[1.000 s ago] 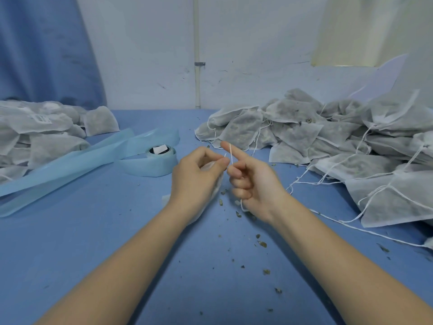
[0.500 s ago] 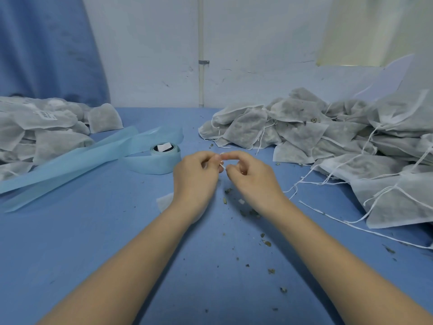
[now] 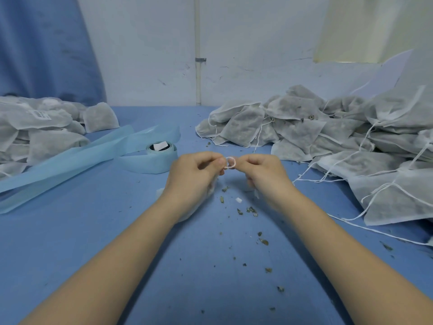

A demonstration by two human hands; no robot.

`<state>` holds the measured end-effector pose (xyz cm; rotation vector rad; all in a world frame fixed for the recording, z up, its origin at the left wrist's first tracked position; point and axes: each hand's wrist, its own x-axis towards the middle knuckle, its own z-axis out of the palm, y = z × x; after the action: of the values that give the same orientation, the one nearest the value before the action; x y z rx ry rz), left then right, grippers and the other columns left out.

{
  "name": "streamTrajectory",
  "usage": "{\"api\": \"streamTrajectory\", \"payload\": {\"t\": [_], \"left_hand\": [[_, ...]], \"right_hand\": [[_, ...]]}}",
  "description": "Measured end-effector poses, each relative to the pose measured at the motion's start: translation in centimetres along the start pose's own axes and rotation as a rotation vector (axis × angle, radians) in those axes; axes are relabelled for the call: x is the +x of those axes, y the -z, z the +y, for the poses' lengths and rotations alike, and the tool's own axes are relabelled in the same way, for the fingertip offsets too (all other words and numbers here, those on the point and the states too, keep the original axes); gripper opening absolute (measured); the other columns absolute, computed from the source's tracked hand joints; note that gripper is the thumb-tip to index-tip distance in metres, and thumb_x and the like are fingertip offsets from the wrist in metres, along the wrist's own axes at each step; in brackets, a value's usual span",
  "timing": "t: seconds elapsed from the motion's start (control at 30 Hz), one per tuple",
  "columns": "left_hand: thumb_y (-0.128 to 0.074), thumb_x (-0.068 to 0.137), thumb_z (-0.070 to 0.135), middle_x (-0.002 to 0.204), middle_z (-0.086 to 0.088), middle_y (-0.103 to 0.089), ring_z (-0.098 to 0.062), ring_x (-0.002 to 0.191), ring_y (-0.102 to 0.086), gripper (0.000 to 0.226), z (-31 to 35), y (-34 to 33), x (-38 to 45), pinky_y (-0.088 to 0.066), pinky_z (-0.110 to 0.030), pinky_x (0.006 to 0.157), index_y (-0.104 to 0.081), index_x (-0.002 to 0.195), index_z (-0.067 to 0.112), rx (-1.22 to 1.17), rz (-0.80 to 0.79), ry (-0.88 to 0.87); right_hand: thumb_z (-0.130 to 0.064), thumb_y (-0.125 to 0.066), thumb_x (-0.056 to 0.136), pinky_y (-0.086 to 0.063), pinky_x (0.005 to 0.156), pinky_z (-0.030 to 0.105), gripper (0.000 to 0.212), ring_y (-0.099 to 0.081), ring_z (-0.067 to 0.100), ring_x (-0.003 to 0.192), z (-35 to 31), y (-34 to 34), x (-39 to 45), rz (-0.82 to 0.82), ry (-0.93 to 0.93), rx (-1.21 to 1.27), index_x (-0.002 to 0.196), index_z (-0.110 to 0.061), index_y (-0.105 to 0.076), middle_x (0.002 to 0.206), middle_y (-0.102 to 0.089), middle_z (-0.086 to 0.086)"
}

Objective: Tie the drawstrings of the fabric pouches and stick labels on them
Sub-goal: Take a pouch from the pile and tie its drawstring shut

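A small loop of thin white drawstring [image 3: 230, 163] sits above the middle of the blue table [image 3: 70, 242], pinched between the left hand [image 3: 195, 178] and right hand [image 3: 263, 175]; its white fabric pouch [image 3: 187, 213] lies mostly hidden beneath the left wrist. Untied grey-white pouches [image 3: 328, 137] heap along the right edge, a pale blue label roll [image 3: 159, 158] toward the left.

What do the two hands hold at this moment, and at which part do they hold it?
Both the left hand and the right hand pinch the white drawstring of a pouch, at a small loop formed between their fingertips. The pouch itself is mostly hidden under the hands.
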<state>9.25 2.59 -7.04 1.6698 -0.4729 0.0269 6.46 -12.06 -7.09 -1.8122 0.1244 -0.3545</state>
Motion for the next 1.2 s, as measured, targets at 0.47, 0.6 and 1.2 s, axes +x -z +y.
{"api": "streamTrajectory", "payload": {"t": [0.47, 0.6, 1.2], "left_hand": [[-0.056, 0.092, 0.026, 0.083, 0.000, -0.069, -0.019, 0.075, -0.057, 0.018, 0.2, -1.3, -0.2, -0.047, -0.032, 0.073, -0.069, 0.086, 0.014, 0.375, 0.219, -0.054], [-0.053, 0.091, 0.023, 0.061, 0.009, -0.059, -0.017, 0.063, -0.049, 0.020, 0.5, -1.6, -0.1, -0.041, -0.033, 0.066, -0.062, 0.074, 0.016, 0.092, 0.237, 0.115], [-0.074, 0.080, 0.016, 0.091, 0.005, -0.069, -0.016, 0.098, -0.052, 0.004, 0.6, -1.7, -0.9, -0.028, -0.001, 0.083, -0.075, 0.078, 0.013, 0.466, 0.449, -0.383]], "right_hand": [[-0.022, -0.067, 0.086, -0.031, 0.051, 0.015, 0.014, -0.042, 0.000, 0.041, -0.2, -1.0, -0.8, 0.048, 0.054, 0.054, 0.075, -0.024, -0.075, 0.050, -0.056, -0.018], [-0.011, -0.060, 0.088, -0.021, 0.039, 0.016, 0.025, -0.025, 0.006, 0.043, -0.4, -1.2, -0.7, -0.033, -0.033, 0.353, 0.068, -0.017, -0.074, 0.047, -0.036, -0.013], [-0.017, -0.069, 0.085, -0.028, 0.041, 0.016, 0.018, -0.029, 0.006, 0.044, -0.8, -0.2, -1.0, 0.002, 0.003, 0.261, 0.068, -0.018, -0.075, 0.048, -0.037, -0.012]]}}
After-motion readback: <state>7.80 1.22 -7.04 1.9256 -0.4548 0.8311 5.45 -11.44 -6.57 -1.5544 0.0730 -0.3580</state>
